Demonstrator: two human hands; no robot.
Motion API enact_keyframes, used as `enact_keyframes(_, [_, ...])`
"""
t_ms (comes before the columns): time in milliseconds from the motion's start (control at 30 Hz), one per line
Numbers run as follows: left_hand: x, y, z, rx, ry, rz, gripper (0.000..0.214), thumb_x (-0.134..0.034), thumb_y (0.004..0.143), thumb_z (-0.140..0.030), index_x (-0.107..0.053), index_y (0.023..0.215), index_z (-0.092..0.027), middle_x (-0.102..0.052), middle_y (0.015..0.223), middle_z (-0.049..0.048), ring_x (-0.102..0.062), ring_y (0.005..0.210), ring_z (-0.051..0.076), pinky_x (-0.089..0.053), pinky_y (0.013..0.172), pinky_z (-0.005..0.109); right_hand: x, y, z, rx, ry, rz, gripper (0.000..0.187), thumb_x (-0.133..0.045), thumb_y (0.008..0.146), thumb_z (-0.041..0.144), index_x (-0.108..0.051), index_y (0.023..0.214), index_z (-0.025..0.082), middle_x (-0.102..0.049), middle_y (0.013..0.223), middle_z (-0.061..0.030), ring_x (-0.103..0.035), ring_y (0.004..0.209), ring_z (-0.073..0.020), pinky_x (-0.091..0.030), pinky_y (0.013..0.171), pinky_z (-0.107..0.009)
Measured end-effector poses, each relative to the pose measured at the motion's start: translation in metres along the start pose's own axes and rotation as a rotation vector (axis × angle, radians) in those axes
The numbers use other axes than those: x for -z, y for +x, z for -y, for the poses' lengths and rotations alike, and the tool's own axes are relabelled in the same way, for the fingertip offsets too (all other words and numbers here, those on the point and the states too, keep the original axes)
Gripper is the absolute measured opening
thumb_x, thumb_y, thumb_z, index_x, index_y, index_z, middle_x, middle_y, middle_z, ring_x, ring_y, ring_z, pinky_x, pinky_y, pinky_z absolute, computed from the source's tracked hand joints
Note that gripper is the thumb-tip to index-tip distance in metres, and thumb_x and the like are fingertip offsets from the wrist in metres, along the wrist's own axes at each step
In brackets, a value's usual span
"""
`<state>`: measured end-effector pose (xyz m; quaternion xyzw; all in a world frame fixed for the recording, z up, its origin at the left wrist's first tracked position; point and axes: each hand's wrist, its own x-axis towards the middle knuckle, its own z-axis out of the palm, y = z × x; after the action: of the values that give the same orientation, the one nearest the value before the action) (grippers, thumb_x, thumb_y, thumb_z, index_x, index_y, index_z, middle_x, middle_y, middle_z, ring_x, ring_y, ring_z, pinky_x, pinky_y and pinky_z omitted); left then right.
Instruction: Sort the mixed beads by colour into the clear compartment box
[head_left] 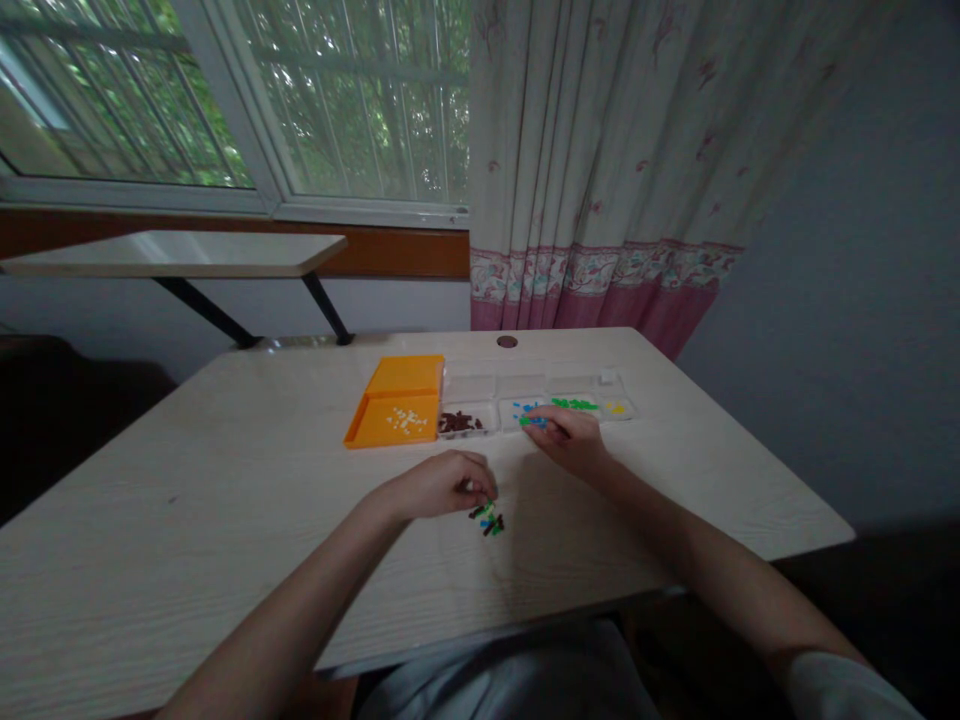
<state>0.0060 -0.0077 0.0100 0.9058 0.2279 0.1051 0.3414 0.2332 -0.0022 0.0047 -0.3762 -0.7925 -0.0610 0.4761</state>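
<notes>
My left hand (454,483) is closed, its fingertips at a small assembly of brown, green and blue pieces (490,519) just above or on the table; I cannot tell which. My right hand (568,438) reaches to a clear divided box (486,418), its fingers pinched at the compartment of small blue pieces (519,408). A bit of green shows by its fingertips. The box also holds brown pieces (459,422), green pieces (574,404) and yellow pieces (616,408). White pieces (407,420) lie in an orange case (361,425) at its left.
The pale wooden table (247,480) has a round cable hole (507,342) near its back edge. A raised shelf (180,250) on dark legs stands at the back left. Behind the table are a window (360,100) and a floral curtain (600,150).
</notes>
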Motion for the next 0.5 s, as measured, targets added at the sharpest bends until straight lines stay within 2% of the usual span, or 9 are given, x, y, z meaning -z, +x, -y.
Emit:
enact_keyframes(133, [-0.003,0.001,0.001,0.020,0.020,-0.005,0.014,-0.052,0.080,-0.018,-0.066,0.085,-0.016,-0.062,0.083,0.0049,-0.057,0.076,0.012,-0.043,0.069,0.019,0.009,0.006,-0.011,-0.048,-0.081,0.075,0.025,-0.053,0.080,0.038,-0.068,0.081,0.018,-0.045,0.044,0.0047,-0.045,0.043,-0.0079,-0.037,0.052,-0.018])
enact_keyframes(300, [-0.006,0.000,0.004,0.047,0.068,-0.038,0.015,-0.048,0.082,-0.019,-0.062,0.083,-0.015,-0.061,0.082,0.0043,-0.055,0.074,0.012,-0.042,0.068,0.019,0.030,0.019,-0.043,-0.348,-0.296,0.317,0.025,-0.051,0.080,0.039,-0.066,0.092,0.023,-0.056,0.054,0.0028,-0.050,0.050,-0.0103,-0.031,0.050,-0.020])
enact_keyframes(400, [-0.006,0.000,0.005,0.062,0.086,-0.114,0.016,-0.043,0.085,-0.019,-0.058,0.086,-0.015,-0.059,0.083,0.0047,-0.054,0.076,0.012,-0.042,0.070,0.021,0.039,0.020,-0.062,-0.485,-0.467,0.445,0.023,-0.052,0.079,0.038,-0.066,0.092,0.026,-0.063,0.064,0.0005,-0.056,0.060,-0.0145,-0.031,0.051,-0.021])
enact_keyframes(500, [-0.006,0.002,0.005,0.047,0.097,-0.221,0.016,-0.040,0.086,-0.019,-0.056,0.087,-0.014,-0.058,0.083,0.0054,-0.052,0.078,0.013,-0.041,0.072,0.023,0.042,0.019,-0.073,-0.552,-0.547,0.524,0.024,-0.052,0.078,0.036,-0.066,0.095,0.027,-0.066,0.074,-0.0018,-0.059,0.069,-0.0178,-0.034,0.055,-0.023])
